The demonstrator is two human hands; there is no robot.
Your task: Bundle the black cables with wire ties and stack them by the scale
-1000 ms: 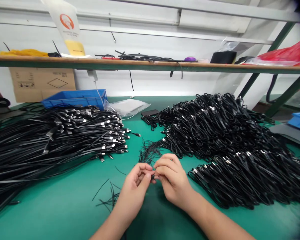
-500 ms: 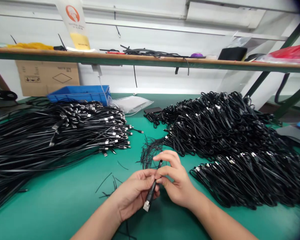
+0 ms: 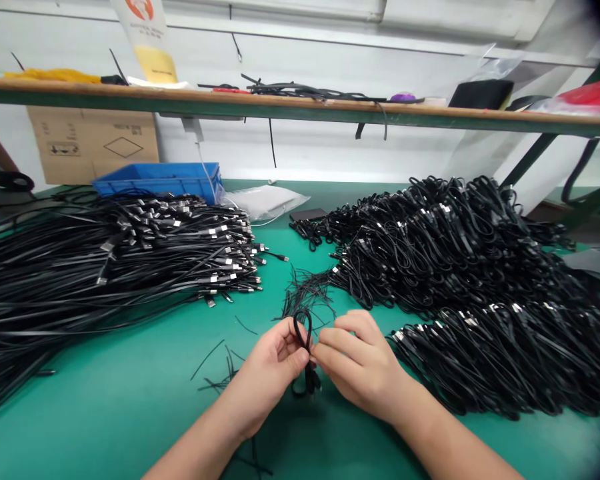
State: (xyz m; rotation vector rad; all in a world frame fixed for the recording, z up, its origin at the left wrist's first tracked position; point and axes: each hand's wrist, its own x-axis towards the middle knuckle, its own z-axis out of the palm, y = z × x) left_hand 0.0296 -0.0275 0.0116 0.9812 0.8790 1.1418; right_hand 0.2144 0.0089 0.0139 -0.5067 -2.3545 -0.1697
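Left hand pinches the looped, black, plastic-looking cable, right hand bunched alongside, pinch hidden; probably light, springy, best held mid-bundle

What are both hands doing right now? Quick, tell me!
Left hand: closed, holding a looped black cable.
Right hand: closed, fingertips pinched together at the cable; what they pinch is too small to tell.

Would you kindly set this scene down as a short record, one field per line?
Left grip: holding a looped black cable
Right grip: fingertips close together beside that cable
Left pile: unlooped black cables, many connectors toward the middle
Right pile: looped black cables
Between piles: thin black strips
Surface: green tabletop
Back left: blue tray
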